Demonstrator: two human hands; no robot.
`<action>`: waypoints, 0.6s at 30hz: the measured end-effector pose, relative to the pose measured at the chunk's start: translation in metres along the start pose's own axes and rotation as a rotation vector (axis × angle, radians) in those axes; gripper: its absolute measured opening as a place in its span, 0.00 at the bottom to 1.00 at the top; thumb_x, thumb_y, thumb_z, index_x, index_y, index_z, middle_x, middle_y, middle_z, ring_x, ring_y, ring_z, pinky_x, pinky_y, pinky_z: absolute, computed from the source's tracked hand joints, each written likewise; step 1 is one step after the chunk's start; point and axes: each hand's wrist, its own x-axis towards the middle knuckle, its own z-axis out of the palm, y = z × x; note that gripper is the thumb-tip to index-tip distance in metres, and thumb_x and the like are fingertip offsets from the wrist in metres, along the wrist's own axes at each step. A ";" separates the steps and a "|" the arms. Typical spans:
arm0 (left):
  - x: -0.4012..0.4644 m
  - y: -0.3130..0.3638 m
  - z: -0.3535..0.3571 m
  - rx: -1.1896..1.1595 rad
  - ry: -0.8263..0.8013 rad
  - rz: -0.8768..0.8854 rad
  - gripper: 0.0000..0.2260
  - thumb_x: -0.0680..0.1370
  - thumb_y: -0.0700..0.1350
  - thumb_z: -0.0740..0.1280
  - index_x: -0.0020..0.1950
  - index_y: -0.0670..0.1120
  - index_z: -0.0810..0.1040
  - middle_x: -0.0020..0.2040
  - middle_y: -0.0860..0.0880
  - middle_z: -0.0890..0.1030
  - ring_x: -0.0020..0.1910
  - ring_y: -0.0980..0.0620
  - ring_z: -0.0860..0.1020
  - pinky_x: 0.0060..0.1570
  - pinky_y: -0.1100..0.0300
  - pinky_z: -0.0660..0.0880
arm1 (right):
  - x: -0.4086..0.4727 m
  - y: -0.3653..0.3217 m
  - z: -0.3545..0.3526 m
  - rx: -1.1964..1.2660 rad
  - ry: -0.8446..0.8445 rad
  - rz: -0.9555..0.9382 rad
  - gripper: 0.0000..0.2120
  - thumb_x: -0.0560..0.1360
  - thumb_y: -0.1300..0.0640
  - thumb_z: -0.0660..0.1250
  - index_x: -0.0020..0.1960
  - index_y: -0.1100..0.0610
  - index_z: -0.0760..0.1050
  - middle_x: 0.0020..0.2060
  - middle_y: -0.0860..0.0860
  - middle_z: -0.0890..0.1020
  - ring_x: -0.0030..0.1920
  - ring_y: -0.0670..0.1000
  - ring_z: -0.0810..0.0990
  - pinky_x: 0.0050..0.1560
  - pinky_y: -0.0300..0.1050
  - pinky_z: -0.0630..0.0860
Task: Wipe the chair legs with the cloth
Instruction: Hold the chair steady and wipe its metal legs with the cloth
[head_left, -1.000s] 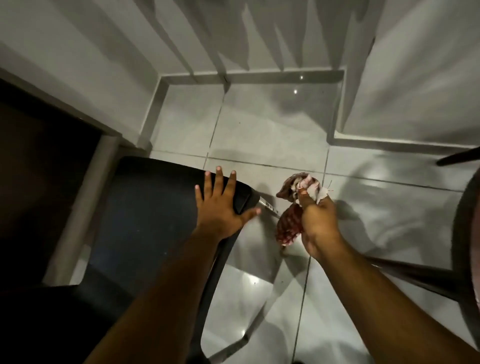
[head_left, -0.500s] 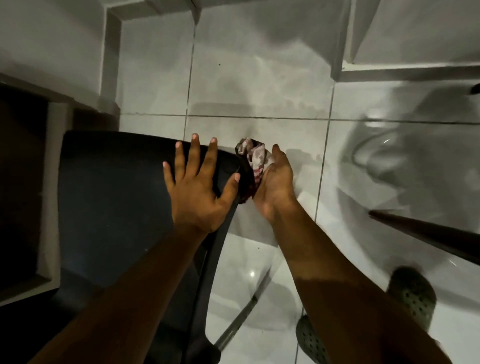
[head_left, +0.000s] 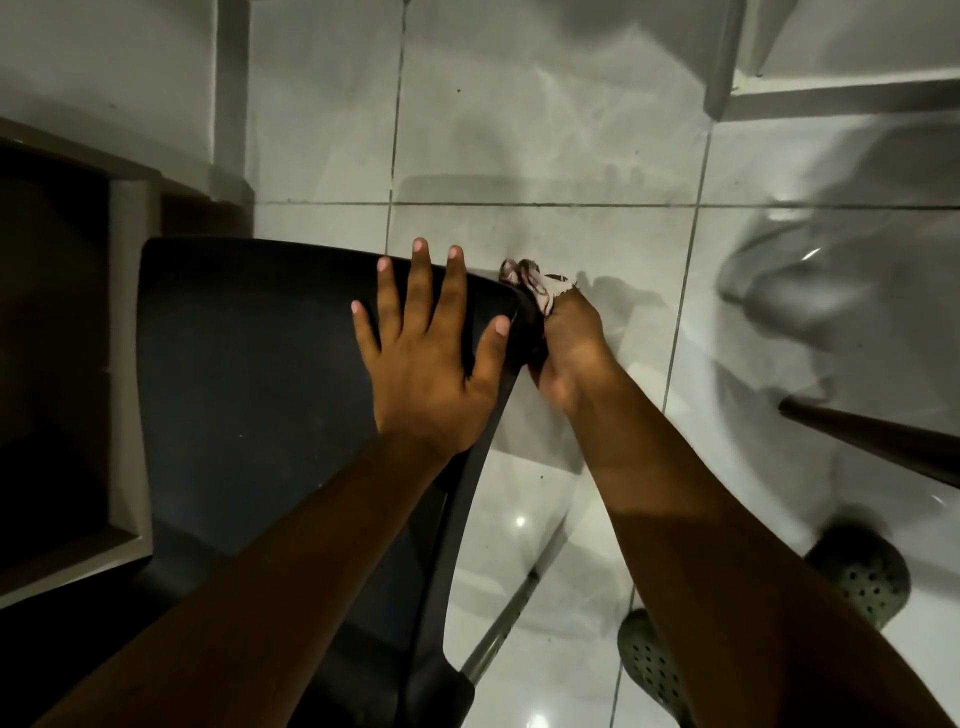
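A dark chair (head_left: 249, 374) fills the left half of the head view, seen from above. My left hand (head_left: 431, 364) lies flat on its seat near the front right corner, fingers spread. My right hand (head_left: 569, 353) is closed around a crumpled red-and-white cloth (head_left: 540, 286) and presses it against that corner, just under the seat edge. The leg under the cloth is hidden by the seat and my hand. A metal chair leg (head_left: 498, 639) slants down to the floor lower in the view.
Glossy white floor tiles (head_left: 519, 130) spread ahead. A wall corner (head_left: 228, 88) and a dark doorway (head_left: 47, 322) lie left. Another dark furniture leg (head_left: 872, 441) reaches in from the right. Two perforated clogs (head_left: 857, 571) are on my feet at lower right.
My right hand has carried the cloth left, from out over the floor to the chair's front corner. The camera has tipped down and closer. My left hand stays flat on the seat.
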 end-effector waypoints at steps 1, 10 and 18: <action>0.000 0.000 0.001 -0.009 0.005 -0.003 0.30 0.79 0.64 0.46 0.79 0.54 0.52 0.81 0.48 0.51 0.80 0.44 0.44 0.75 0.38 0.40 | 0.007 0.002 -0.003 -0.011 -0.001 -0.006 0.15 0.80 0.53 0.60 0.54 0.56 0.84 0.44 0.52 0.88 0.47 0.51 0.87 0.53 0.47 0.82; 0.001 -0.002 0.005 -0.019 0.004 -0.006 0.31 0.79 0.65 0.47 0.79 0.54 0.51 0.81 0.49 0.50 0.80 0.46 0.44 0.76 0.38 0.41 | 0.097 0.020 -0.043 -0.091 0.081 0.062 0.11 0.80 0.57 0.58 0.43 0.52 0.76 0.33 0.47 0.84 0.33 0.46 0.82 0.39 0.39 0.80; 0.002 -0.003 0.008 -0.062 0.032 0.005 0.31 0.79 0.64 0.48 0.79 0.52 0.54 0.81 0.52 0.53 0.80 0.49 0.45 0.76 0.37 0.43 | 0.179 0.020 -0.093 -0.300 0.064 0.083 0.09 0.80 0.58 0.56 0.46 0.56 0.74 0.41 0.53 0.79 0.41 0.57 0.79 0.35 0.56 0.79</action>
